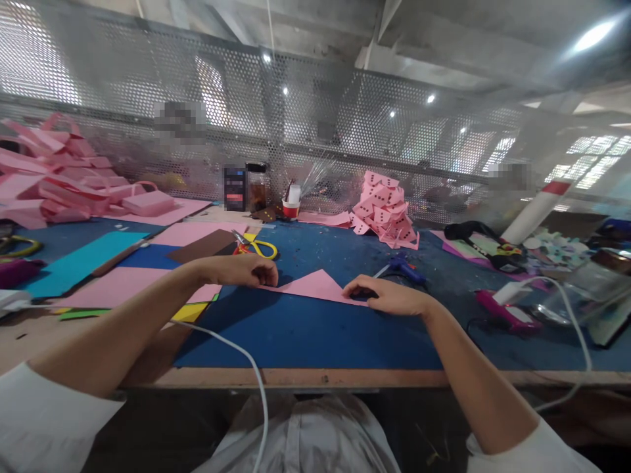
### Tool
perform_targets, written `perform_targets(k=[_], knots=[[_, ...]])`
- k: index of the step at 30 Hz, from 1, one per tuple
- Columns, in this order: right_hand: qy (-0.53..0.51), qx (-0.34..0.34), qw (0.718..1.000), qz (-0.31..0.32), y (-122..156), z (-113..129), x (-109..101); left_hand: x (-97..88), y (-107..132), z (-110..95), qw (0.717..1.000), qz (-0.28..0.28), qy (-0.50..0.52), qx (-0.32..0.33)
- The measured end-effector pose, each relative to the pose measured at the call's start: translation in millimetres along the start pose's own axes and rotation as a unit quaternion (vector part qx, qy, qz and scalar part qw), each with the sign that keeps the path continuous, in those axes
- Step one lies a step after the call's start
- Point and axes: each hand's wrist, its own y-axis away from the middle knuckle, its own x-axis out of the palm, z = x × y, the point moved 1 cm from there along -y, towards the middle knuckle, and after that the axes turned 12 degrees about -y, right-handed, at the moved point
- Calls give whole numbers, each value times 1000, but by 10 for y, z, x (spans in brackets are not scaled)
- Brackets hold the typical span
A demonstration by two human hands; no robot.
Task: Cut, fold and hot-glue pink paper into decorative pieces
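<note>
A pink sheet of paper (315, 286) with a triangular peak lies on the dark blue mat (315, 335) in front of me. At its left corner my left hand (245, 270) is closed, fingers curled down onto the paper edge. My right hand (392, 294) pinches the right end, thumb and fingertips pressed to the paper. Just beyond my left hand rest yellow-handled scissors (261, 247). Behind my right hand lies a blue glue gun (405, 268).
Pink paper pieces with dark dots (382, 207) are stacked at the back. Pink paper baskets (64, 174) pile up at the far left, behind coloured sheets (89, 259). A white cable (254, 368) hangs over the table's front edge. A magenta device (507, 312) sits at right.
</note>
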Motion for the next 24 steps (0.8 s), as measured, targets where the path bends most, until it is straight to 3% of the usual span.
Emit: perform_targets(k=[8, 24], knots=[[14, -2, 998, -62, -75, -37, 66, 91, -109, -83, 994, -53, -61, -76], [33, -1, 999, -16, -15, 5, -18, 24, -52, 19, 998, -35, -28, -45]])
